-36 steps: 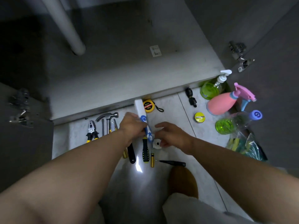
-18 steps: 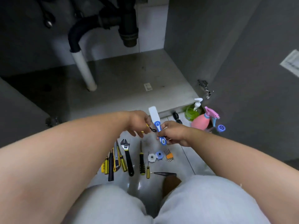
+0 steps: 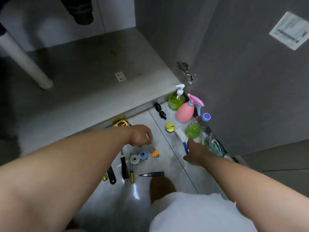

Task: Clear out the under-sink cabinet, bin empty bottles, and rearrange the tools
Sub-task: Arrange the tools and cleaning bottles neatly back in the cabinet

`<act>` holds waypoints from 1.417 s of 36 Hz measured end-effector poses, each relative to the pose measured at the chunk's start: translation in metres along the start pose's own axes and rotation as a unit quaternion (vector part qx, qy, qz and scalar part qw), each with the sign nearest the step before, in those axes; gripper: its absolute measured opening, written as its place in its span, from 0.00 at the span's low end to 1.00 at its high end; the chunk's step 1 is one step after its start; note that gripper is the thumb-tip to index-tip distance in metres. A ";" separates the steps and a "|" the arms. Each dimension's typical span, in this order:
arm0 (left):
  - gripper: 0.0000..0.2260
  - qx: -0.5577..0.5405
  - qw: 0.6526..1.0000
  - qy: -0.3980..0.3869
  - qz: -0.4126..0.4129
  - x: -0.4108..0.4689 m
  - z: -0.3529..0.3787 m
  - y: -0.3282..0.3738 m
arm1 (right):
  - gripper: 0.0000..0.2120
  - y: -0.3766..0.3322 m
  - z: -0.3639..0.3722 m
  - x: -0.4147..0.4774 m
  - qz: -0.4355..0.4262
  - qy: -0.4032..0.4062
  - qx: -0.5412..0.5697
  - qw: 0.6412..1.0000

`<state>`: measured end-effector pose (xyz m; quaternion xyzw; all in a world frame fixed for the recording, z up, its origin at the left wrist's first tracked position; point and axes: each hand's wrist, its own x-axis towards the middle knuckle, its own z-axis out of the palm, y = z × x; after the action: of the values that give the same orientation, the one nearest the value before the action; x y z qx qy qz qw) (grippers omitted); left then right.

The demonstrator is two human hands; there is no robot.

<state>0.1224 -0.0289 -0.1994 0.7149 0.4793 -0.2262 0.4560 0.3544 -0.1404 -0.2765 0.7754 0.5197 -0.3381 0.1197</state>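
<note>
Fig.: under-sink cabinet floor [image 3: 93,77] at 12 o'clock. Bottles stand at 2 o'clock: pink spray bottle [image 3: 184,113], green pump bottle [image 3: 175,101] behind it, and clear bottle w/ blue cap [image 3: 194,129] in front. Vs. 0.5 s ago, the white-blue tool [image 3: 179,134] has left centre. R hand [image 3: 195,154] alone grasps its blue handle, w/ the white end just beside the yellow tape roll [image 3: 170,127]. L hand [image 3: 141,135] is off the tool, above the hex key set [image 3: 154,153]. Its fingers are curled under; contents can't be told.

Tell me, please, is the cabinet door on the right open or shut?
Open: the door stands swung out toward the camera, its hinge is exposed, and the cabinet floor shows.
</note>
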 end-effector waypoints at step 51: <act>0.13 -0.009 0.980 0.197 -0.007 0.065 0.113 -0.134 | 0.05 -0.141 0.058 0.108 -0.218 0.153 0.120 0.956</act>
<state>0.0442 -0.0797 -0.3617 0.7382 0.5665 -0.0795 0.3575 0.2313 -0.0330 -0.3663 0.6946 0.6438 -0.2927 -0.1319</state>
